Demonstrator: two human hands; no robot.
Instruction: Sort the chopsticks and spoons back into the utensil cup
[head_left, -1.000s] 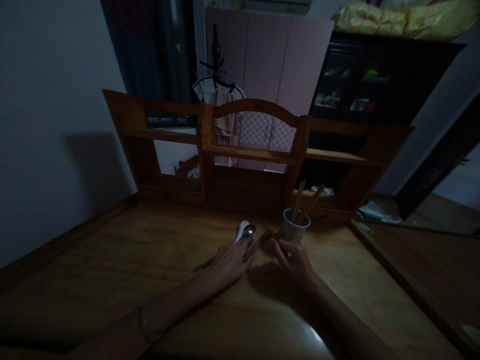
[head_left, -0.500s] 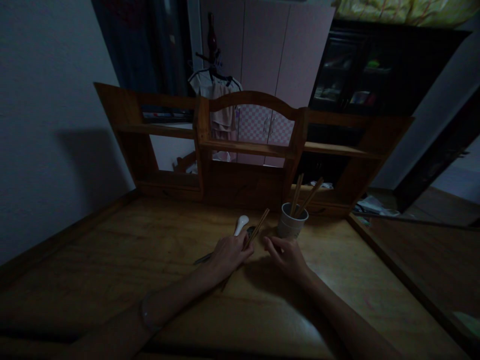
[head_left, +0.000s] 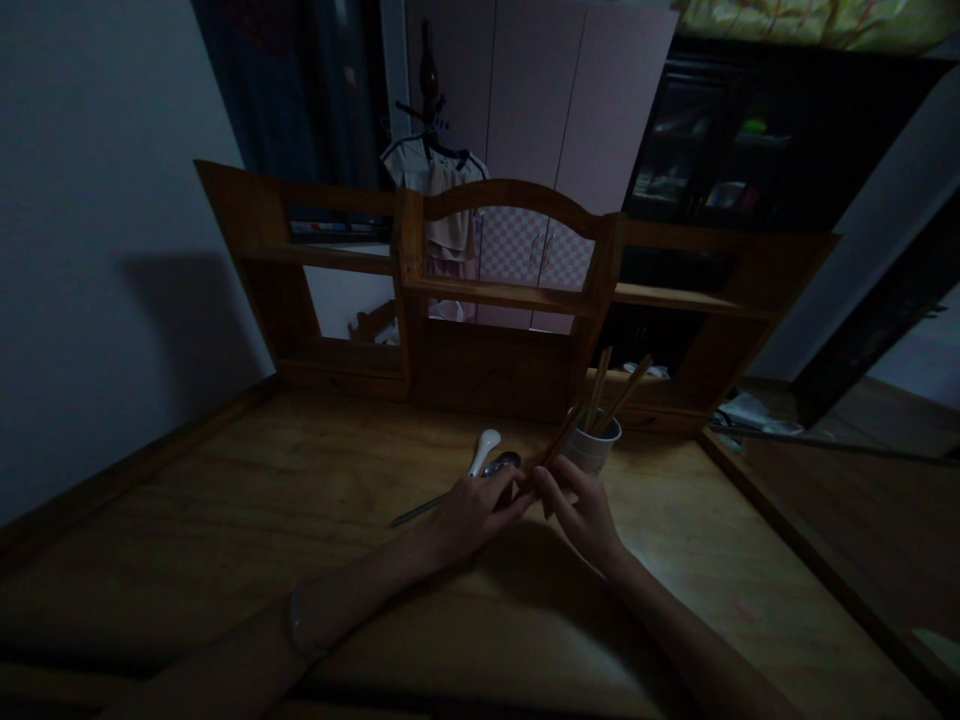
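My left hand (head_left: 480,515) and my right hand (head_left: 583,508) meet over the desk, fingers closed around a pair of wooden chopsticks (head_left: 561,438). These slant up to the right, their tips by the rim of a pale cup (head_left: 592,455). More chopsticks (head_left: 600,385) stand in that cup, just beyond my right hand. Beyond my left hand lie a white spoon (head_left: 487,442) and a metal spoon (head_left: 504,461), whose thin handle runs out to the left behind my fingers. The lower part of the held chopsticks is hidden by my hands.
The wooden desk (head_left: 300,480) has a raised shelf unit (head_left: 495,293) along its back. A wall (head_left: 112,350) borders it at left, and a raised edge (head_left: 780,535) runs down the right side. The room is dim.
My left hand has moved slightly right, bringing the chopsticks toward the cup. My right hand has closed on them too. More of the metal spoon now shows.
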